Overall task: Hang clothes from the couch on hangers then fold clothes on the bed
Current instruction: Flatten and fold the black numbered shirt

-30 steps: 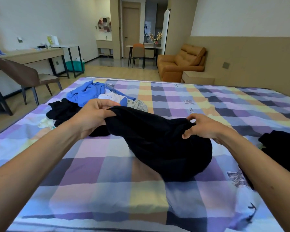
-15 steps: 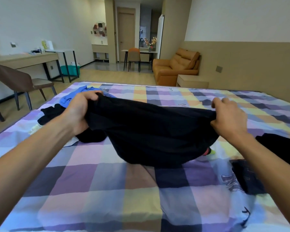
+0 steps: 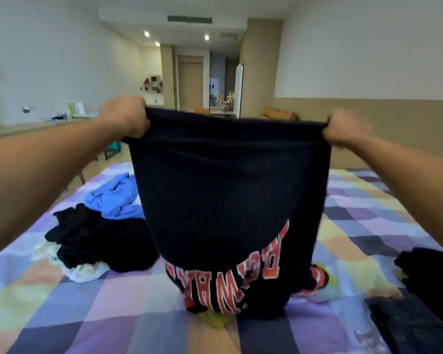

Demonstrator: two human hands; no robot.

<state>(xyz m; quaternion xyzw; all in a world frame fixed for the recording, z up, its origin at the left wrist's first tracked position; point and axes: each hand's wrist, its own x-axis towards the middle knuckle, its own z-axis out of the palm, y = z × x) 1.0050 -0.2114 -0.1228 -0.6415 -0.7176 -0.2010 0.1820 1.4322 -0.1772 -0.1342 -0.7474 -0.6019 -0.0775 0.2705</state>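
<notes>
A black T-shirt (image 3: 228,190) with red and white letters hangs upside down over the checked bed (image 3: 92,315). My left hand (image 3: 124,116) grips its upper left corner and my right hand (image 3: 343,127) grips its upper right corner, so the hem is stretched wide at chest height. The printed lower end of the shirt still rests bunched on the bedspread. A heap of clothes lies on the bed to the left: a blue garment (image 3: 113,198), black garments (image 3: 95,238) and a pale one (image 3: 82,272).
More dark clothing (image 3: 430,274) lies at the bed's right edge. Behind the shirt, the orange couch (image 3: 279,114) stands by the far wall. A long desk (image 3: 36,123) runs along the left wall, with floor between it and the bed.
Both hands have risen and spread apart, lifting the black T-shirt off the bed and stretching it out so its lettering shows. The camera has tilted upward.
</notes>
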